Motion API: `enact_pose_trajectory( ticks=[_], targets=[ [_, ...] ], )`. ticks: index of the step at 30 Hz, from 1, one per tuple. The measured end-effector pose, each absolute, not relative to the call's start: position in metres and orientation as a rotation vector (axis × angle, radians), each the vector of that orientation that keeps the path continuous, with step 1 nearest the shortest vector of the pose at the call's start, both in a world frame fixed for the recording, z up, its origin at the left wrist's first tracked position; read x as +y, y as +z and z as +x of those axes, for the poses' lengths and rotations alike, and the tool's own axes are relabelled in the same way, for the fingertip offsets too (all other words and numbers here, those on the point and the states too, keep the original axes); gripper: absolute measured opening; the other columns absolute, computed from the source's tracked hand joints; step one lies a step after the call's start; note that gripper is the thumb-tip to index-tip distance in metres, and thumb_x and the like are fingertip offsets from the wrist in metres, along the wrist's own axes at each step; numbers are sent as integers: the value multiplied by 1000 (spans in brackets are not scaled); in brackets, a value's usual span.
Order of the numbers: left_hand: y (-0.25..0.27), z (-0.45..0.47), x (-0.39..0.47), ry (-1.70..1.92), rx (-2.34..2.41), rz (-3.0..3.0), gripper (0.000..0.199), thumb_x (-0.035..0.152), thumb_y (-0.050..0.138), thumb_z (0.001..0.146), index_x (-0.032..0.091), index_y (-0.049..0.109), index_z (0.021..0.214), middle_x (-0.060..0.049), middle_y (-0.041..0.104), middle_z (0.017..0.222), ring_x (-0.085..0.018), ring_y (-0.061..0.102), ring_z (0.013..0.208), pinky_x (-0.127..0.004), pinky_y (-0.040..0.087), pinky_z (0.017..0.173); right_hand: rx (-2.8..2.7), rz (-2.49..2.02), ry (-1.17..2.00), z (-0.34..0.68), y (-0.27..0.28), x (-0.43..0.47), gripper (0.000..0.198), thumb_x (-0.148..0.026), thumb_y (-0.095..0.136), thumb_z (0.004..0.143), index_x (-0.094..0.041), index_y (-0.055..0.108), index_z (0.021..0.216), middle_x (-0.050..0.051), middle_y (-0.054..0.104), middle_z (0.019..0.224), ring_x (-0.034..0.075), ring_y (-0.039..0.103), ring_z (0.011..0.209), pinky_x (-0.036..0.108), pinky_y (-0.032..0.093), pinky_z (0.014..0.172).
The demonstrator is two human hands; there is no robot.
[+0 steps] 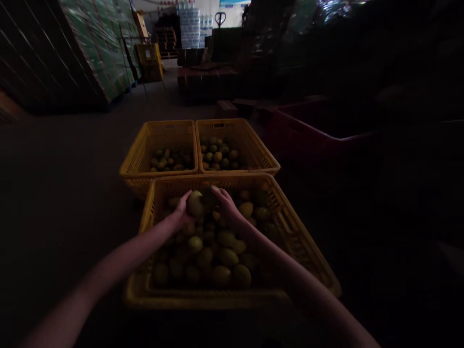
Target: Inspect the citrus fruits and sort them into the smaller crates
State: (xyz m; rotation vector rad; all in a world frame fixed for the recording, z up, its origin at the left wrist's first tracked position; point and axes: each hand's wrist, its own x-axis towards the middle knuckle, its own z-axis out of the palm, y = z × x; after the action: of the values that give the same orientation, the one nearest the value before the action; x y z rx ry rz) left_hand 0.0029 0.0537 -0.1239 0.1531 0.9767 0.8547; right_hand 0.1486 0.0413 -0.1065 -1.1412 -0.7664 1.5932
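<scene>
My left hand (181, 210) is closed around a round, green-yellow fruit (195, 204), which looks like a mango, though the light is too dim to be sure. Close beside it, my right hand (226, 207) has its fingers curled around a darker green fruit (209, 197), partly in shadow. Both hands are above the far half of the large front yellow crate (213, 300). Many similar oval fruits (228, 257) lie loose in that crate, in green and yellowish shades. My forearms cover parts of its contents.
Behind stand two more yellow crates, a left one (132, 152) and a right one (259, 150), each with fruit at the bottom. A red bin (300, 126) is at the right. Farther back are a wrapped green stack (96, 43), a yellow box (150, 63) and bottle packs (190, 29).
</scene>
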Motion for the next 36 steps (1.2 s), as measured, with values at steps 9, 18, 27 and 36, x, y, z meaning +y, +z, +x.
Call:
enact_pose_trajectory(
  ticks=[9, 18, 27, 36],
  targets=[
    [-115, -16, 62, 1056, 740, 28, 37, 39, 40, 91, 13, 66, 87, -8, 69, 68, -19, 68, 61, -31, 57, 56, -999, -1169, 1427, 162, -137, 27, 50, -38, 87, 52, -25, 62, 93, -2, 66, 86, 16, 62, 78, 29, 51, 71],
    [-109, -13, 64, 1072, 729, -59, 35, 36, 40, 87, 13, 66, 85, -8, 69, 69, -19, 68, 64, -30, 57, 60, -824, -1225, 1397, 159, -135, 29, 44, -53, 80, 59, -23, 62, 86, -2, 64, 76, 15, 58, 69, 25, 48, 60],
    [-108, -16, 61, 1040, 738, -44, 31, 32, 42, 85, 13, 65, 94, -7, 69, 72, -19, 67, 66, -32, 57, 60, -465, -904, 1758, 174, -132, 35, 28, -51, 70, 73, -27, 64, 86, 2, 71, 86, 22, 64, 77, 33, 52, 65],
    [-101, -18, 59, 1077, 711, 0, 32, 33, 40, 87, 13, 65, 86, -7, 69, 72, -18, 68, 66, -30, 57, 61, -442, -910, 1813, 171, -130, 28, 37, -58, 66, 75, -24, 66, 90, 3, 72, 90, 23, 66, 93, 35, 55, 79]
  ],
)
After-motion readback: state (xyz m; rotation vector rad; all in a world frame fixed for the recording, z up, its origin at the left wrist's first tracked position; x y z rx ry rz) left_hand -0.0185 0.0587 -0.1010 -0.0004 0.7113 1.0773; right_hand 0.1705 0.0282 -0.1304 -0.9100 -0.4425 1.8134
